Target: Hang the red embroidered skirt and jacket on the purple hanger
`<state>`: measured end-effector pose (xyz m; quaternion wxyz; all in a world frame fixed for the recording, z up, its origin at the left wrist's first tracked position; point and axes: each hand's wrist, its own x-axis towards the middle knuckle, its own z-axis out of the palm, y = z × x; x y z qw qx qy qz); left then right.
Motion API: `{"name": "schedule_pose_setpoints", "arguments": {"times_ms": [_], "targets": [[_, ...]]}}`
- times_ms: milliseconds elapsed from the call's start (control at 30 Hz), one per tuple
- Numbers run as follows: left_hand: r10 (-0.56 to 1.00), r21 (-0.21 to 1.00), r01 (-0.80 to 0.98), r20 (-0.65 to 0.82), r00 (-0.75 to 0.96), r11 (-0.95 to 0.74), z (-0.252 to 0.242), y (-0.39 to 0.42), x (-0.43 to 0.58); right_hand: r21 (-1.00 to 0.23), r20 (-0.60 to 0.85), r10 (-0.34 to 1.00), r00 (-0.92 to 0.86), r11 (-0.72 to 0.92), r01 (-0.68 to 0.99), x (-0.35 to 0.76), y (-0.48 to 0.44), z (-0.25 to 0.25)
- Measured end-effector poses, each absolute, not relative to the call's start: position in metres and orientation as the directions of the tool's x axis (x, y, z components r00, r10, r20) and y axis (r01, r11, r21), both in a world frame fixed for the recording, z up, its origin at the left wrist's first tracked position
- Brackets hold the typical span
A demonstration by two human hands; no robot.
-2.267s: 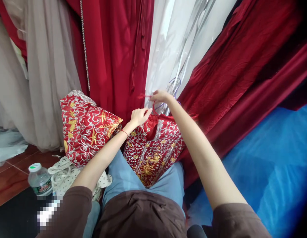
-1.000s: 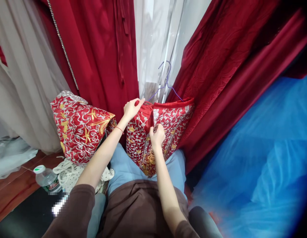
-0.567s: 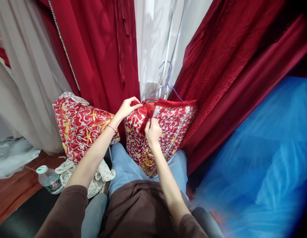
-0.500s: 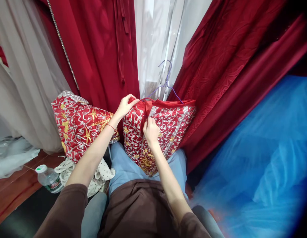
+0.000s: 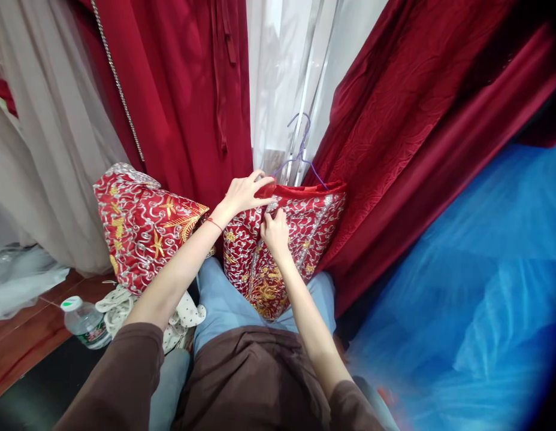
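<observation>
A red embroidered garment (image 5: 300,239) with silver scrolls and gold motifs rests against my lap, a purple wire hanger (image 5: 301,146) standing out of its top edge. At that edge, my left hand (image 5: 245,194) reaches across from the left, thumb and fingers apart around the red lining. Just below, my right hand (image 5: 276,232) is closed in a pinch against the front of the garment; whatever lies between its fingertips is too small to make out. A second red embroidered piece (image 5: 143,224) lies to the left, partly behind my left forearm.
Dark red drapes (image 5: 183,90) hang ahead, with white sheer cloth (image 5: 278,72) between them. Blue tulle (image 5: 476,281) spreads on the right. At lower left stand a plastic bottle (image 5: 84,323) and white spotted cloth (image 5: 188,311). Grey-beige fabric (image 5: 48,149) hangs at far left.
My left hand has moved right along the garment's top edge, and its fingers have spread from a pinch. My right hand stays at nearly the same spot.
</observation>
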<state>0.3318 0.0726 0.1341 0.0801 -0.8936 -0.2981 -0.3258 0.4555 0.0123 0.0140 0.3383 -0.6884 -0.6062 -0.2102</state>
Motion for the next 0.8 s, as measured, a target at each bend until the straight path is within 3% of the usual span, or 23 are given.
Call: {"name": "schedule_pose_setpoints", "arguments": {"times_ms": [100, 267, 400, 533, 667, 800], "targets": [[0.458, 0.044, 0.549, 0.608, 0.648, -0.835, 0.136, 0.080, 0.340, -0.221, 0.687, 0.706, 0.173, -0.024, 0.975, 0.455, 0.013, 0.013], [0.539, 0.187, 0.566, 0.633, 0.556, -0.803, 0.132, 0.093, 0.349, -0.250, 0.712, 0.679, 0.180, 0.005, 0.968, 0.456, 0.015, 0.011], [0.586, 0.254, 0.585, 0.645, 0.491, -0.770, 0.130, 0.097, 0.349, -0.464, 0.711, 0.632, 0.306, 0.096, 0.880, 0.454, 0.009, -0.008], [0.629, 0.309, 0.599, 0.634, 0.450, -0.739, 0.131, 0.099, 0.349, -0.730, 0.559, 0.701, 0.442, 0.162, 0.664, 0.444, 0.003, -0.059], [0.645, 0.326, 0.604, 0.627, 0.437, -0.727, 0.131, 0.098, 0.351, -0.816, 0.461, 0.763, 0.452, 0.166, 0.553, 0.429, 0.010, -0.096], [0.633, 0.324, 0.593, 0.637, 0.440, -0.737, 0.130, 0.096, 0.351, -0.836, 0.439, 0.756, 0.486, 0.145, 0.529, 0.424, 0.020, -0.090]]}}
